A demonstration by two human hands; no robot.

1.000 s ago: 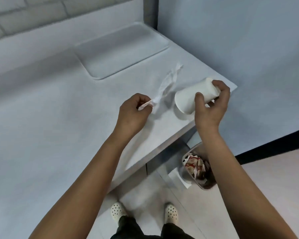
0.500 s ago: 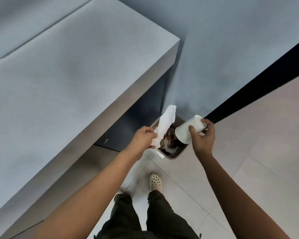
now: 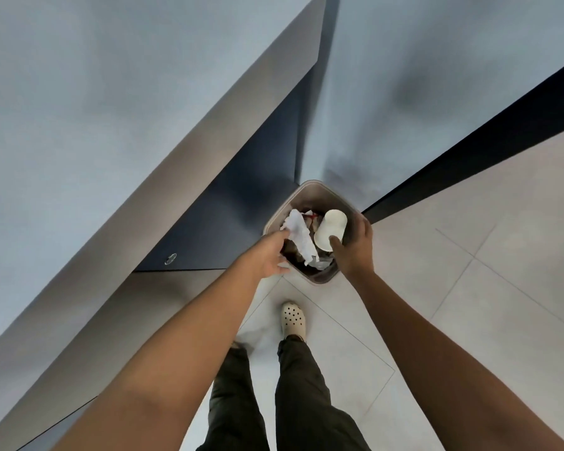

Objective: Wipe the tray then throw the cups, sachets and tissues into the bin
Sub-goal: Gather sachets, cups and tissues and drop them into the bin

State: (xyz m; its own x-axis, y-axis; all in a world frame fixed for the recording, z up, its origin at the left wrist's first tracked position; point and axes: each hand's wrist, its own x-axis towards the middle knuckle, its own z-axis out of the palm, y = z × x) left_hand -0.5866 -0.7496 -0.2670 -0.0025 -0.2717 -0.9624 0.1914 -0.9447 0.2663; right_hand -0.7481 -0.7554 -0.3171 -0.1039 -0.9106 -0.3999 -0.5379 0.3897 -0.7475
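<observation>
The beige bin (image 3: 310,184) stands on the floor beside the table's corner, with crumpled wrappers inside. My left hand (image 3: 268,255) is at the bin's left rim, fingers spread and loose. The white tissue (image 3: 299,234) hangs just off its fingertips over the rubbish; whether it still touches them I cannot tell. My right hand (image 3: 355,247) is over the bin's right side, shut on a white paper cup (image 3: 330,230) that lies tilted with its mouth toward me. The tray is out of view.
The grey table top (image 3: 111,125) fills the left, with its dark under-panel (image 3: 228,222) right behind the bin. A grey wall with a black skirting (image 3: 469,144) runs behind. My shoe (image 3: 293,319) and legs stand on the tiled floor just before the bin.
Both hands came down from the table to the bin. The tissue has dropped from an upright hold into the bin's mouth, my left fingers have loosened, and the cup is now over the bin.
</observation>
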